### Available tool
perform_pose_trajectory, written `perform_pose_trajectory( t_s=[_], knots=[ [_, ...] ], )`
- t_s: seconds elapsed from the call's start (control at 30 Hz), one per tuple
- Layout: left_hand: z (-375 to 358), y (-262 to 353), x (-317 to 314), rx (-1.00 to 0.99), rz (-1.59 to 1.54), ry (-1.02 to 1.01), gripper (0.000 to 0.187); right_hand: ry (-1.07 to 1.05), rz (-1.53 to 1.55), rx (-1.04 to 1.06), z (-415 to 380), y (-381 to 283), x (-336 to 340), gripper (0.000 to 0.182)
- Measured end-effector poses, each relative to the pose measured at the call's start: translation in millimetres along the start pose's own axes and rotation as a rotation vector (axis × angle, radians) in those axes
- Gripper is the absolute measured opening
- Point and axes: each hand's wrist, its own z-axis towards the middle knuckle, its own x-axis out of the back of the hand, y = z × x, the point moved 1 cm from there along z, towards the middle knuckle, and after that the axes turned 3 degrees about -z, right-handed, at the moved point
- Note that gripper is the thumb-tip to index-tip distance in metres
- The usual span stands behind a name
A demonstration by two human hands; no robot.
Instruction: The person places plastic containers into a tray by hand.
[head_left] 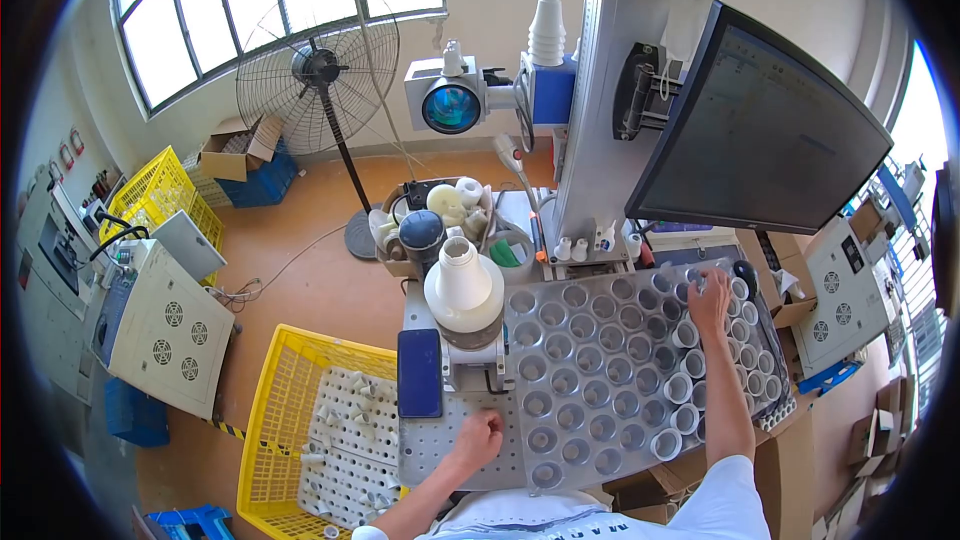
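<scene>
Landmark: one broad, translucent grey tray of round pockets [548,290], lying on the counter in front of the person. Principal items: white, round-mouthed, thin-walled cups [668,444], upright, grouped over the tray's right-hand portion, several with mouths proud of the pockets. Handling, by judgement: each light, fairly stiff, probably smooth plastic, inclined to tip or slide if knocked at the mouth; best taken by opposite sides of the upper wall, just below the rim, and lifted straight up. Right hand [708,298]: at the tray's far right corner, among the cups there; fingers bent and pointing down and away, close to the rims; whether they are clamped on a cup, or apart, cannot be told. Right arm: extended well forward, forearm passing over the tray's right side, short white sleeve at the upper arm. Left hand [480,437]: just beside the tray's left edge, above a perforated grey metal plate [462,470]; fingers curled in together in a loose fist, no object visible in them; forearm slanting in from the lower left, elbow bent, close to the body. Adjoining, left of the tray: one dark-blue flat phone [419,373], lying near the left hand, and one white stepped plastic cone [463,285], upright. Farther left: one yellow slotted plastic crate [262,440] holding small white parts [314,459].
</scene>
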Motion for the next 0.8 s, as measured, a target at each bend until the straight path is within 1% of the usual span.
perform_pose_trajectory(
  t_s=[0.03, 0.1, 0.13, 0.2, 0.33, 0.4, 0.6, 0.8],
  knots=[
    [1.0, -0.3, 2.0, 0.002, 0.001, -0.001, 0.012, -0.002, 0.0, -0.001, -1.4, 3.1, -2.6, 0.025],
    [2.9, -0.2, 6.5, 0.147, -0.071, -0.079, 0.014, 0.135, -0.254, -0.117, -3.8, 9.4, -5.1, 0.033],
    [2.7, 1.2, 7.5, 0.151, -0.072, -0.082, 0.014, 0.131, -0.257, -0.118, -1.7, 2.6, 3.2, 0.033],
    [4.2, 4.0, 7.9, 0.165, -0.086, -0.077, 0.015, -0.267, -0.196, -0.306, 5.7, -4.7, 19.1, 0.039],
    [4.0, 2.0, 7.5, 0.181, -0.099, -0.077, 0.016, -0.253, -0.266, -0.265, 1.0, -3.8, 13.4, 0.042],
    [4.2, 0.6, 7.4, 0.168, -0.119, -0.07, 0.016, -0.221, -0.252, -0.257, 0.5, -6.7, 16.4, 0.042],
    [3.7, -0.6, 5.7, 0.194, -0.104, -0.054, 0.017, -0.202, -0.224, -0.255, 0.9, -3.3, 15.6, 0.04],
    [4.1, -1.9, 4.6, 0.176, -0.12, -0.032, 0.018, -0.194, -0.225, -0.235, 1.1, -4.6, 20.1, 0.037]
  ],
)
